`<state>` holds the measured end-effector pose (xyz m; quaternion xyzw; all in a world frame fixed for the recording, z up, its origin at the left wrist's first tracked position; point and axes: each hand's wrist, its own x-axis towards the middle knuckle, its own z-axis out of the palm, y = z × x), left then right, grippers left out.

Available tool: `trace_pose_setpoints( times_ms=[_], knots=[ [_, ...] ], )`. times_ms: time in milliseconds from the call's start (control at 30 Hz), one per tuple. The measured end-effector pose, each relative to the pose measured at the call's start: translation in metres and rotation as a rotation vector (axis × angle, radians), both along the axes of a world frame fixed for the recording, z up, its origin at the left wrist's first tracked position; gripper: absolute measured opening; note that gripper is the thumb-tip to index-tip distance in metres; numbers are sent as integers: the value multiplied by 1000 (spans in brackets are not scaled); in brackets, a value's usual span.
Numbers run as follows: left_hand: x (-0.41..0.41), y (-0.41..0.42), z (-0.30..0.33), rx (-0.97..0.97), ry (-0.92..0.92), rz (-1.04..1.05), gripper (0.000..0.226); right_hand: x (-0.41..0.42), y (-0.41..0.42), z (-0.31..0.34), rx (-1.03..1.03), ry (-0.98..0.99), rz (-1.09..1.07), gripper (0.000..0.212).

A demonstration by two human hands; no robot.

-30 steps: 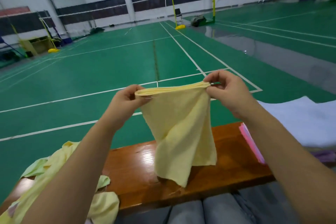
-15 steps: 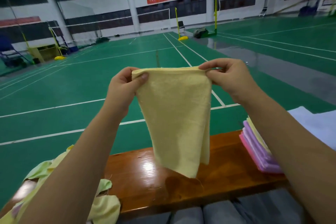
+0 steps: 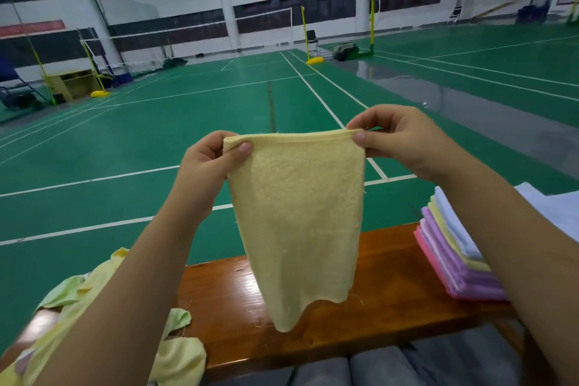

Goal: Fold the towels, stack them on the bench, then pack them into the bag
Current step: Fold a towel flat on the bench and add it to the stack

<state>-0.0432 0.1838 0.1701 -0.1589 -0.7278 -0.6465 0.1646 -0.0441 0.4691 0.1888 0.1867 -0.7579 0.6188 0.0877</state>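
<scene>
A pale yellow towel hangs in the air above a wooden bench, held up by its top edge, its ragged lower end dangling in front of the bench top. The left hand pinches the top left corner between thumb and curled fingers; the right hand pinches the top right corner the same way, so the edge is stretched flat between the 2 hands. On the bench to the right sits a stack of folded towels in pink, purple, yellow and light blue. To the left, a loose heap of unfolded yellow and green towels lies on the bench end. Behind is a green court floor with white lines.
</scene>
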Motion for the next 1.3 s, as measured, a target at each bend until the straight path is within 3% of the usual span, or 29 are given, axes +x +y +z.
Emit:
trace_pose_setpoints(
  times_ms=[133, 200, 300, 467, 667, 767, 867, 933, 1033, 1300],
  knots=[
    [-31, 3, -11, -85, -174, 43, 13, -40, -13, -12, 327, -23, -136, 21],
    [-43, 4, -15, -96, -215, 45, 13, -54, -18, -14, 395, -3, -203, 24],
    [-41, 2, -12, -22, -181, -1, 11, -52, -18, -6, 358, 78, -248, 22],
    [0, -6, -25, 1, -143, -62, 16, -4, -9, -17, 234, 78, -106, 21],
    [75, -8, -108, -124, -355, -117, 39, 53, 8, -115, 212, -219, 85, 25],
    [101, -11, -153, -179, -511, -137, 28, 75, 5, -161, 245, -396, 162, 24],
    [117, -12, -175, -66, -670, -171, 13, 87, 11, -180, 240, -530, 212, 20],
    [119, -14, -181, -5, -679, -198, 17, 89, 15, -183, 203, -563, 243, 19],
    [115, -13, -180, -21, -676, -159, 6, 85, 14, -183, 192, -573, 227, 20],
    [53, 4, -181, -133, -666, 23, 8, 22, -13, -196, 250, -521, -59, 19]
  ],
)
